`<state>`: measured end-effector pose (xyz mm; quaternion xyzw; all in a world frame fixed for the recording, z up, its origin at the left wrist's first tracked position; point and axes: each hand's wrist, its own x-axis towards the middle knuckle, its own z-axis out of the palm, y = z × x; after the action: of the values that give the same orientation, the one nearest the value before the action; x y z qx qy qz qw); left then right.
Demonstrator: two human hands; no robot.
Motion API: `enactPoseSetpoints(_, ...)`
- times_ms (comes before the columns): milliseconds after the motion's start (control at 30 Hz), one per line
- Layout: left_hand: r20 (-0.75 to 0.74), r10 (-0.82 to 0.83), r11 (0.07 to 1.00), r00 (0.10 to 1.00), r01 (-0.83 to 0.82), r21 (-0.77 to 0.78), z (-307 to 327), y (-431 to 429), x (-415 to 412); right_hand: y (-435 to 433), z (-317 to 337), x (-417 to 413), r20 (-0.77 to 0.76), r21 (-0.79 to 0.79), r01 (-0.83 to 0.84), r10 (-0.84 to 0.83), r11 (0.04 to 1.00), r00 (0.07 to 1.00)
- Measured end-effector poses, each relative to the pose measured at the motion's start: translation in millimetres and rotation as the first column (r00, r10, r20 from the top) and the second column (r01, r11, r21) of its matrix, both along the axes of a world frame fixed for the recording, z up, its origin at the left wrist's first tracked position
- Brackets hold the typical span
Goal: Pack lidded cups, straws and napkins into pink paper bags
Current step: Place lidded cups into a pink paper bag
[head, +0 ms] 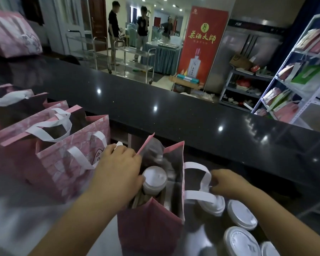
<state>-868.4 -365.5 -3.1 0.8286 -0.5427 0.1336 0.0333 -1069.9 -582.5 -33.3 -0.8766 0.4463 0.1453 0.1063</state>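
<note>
So, open pink bag (151, 224): stood upright mid-tabletop (17, 209), mouth spread wide.
Lidded cup (154, 179): seated inside that bag, white lid up, close to the left wall.
Straws (139, 198): brown, tucked into the bag just beside the cup, leaned toward the near-left corner.
Left grip (118, 169): laid over the bag's left rim, fingers curled down inside, thumb touching the cup's lid edge. Whether the cup is actually clasped can't be told, the fingertips are hidden.
Right grip (227, 183): closed on the bag's white handle (196, 166), which is pinched and held out to the right.
Spare cups (241, 214): four white-lidded ones are grouped on the tabletop just right of the bag, and the nearest is partly covered by the handle.
Other pink bags (67, 159): lined up left of the open one, white handles flopped over, a bit blurred.
Black counter (174, 111): raised behind everything, ceiling lights mirrored in it.
Background: a red banner (201, 45) with a bottle printed on it and metal shelving (294, 89) stuffed with bags can be seen on the right.
</note>
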Motion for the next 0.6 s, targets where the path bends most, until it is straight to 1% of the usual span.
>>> enactPoseSetpoints(100, 0.008, -0.035, 0.996, 0.999, 0.034, 0.086, -4, 8, -16, 4, -18, -14, -0.08, 0.096, 0.004, 0.003, 0.995, 0.997)
enactPoseSetpoints(133, 0.009, -0.053, 0.993, 0.999, 0.051, 0.104, -4, 10, -20, 7, -22, -16, -0.096, 0.105, 0.016, -0.005, 0.994, 0.995)
enactPoseSetpoints(200, 0.016, -0.08, 0.988, 0.997, 0.077, 0.13, -3, 15, -26, 12, -28, -21, -0.116, 0.067, 0.002, 0.006, 0.998, 0.993)
enactPoseSetpoints(267, 0.008, -0.085, 0.984, 0.996, 0.083, 0.158, -3, 18, -29, 14, -33, -23, -0.08, 0.04, -0.012, 0.015, 0.999, 0.997)
enactPoseSetpoints(333, 0.001, -0.068, 0.982, 0.998, 0.066, 0.179, -3, 23, -28, 14, -29, -25, -0.014, 0.066, 0.012, -0.011, 0.998, 1.0)
enactPoseSetpoints(367, 0.002, -0.057, 0.98, 0.998, 0.055, 0.191, -3, 26, -27, 12, -24, -26, 0.015, 0.065, -0.01, 0.009, 0.998, 1.0)
enactPoseSetpoints(433, 0.005, -0.043, 0.976, 0.999, 0.041, 0.213, -3, 29, -25, 10, -7, -26, 0.05, 0.012, -0.101, 0.1, 0.995, 0.994)
enactPoseSetpoints(533, -0.022, -0.048, 0.974, 0.999, 0.051, 0.22, -4, 28, -25, 12, 28, -23, 0.09, -0.091, -0.155, 0.163, 0.984, 0.982)
enactPoseSetpoints(600, -0.062, -0.061, 0.974, 0.996, 0.073, 0.214, -5, 27, -25, 13, 51, -22, 0.079, -0.182, -0.2, 0.217, 0.963, 0.973)
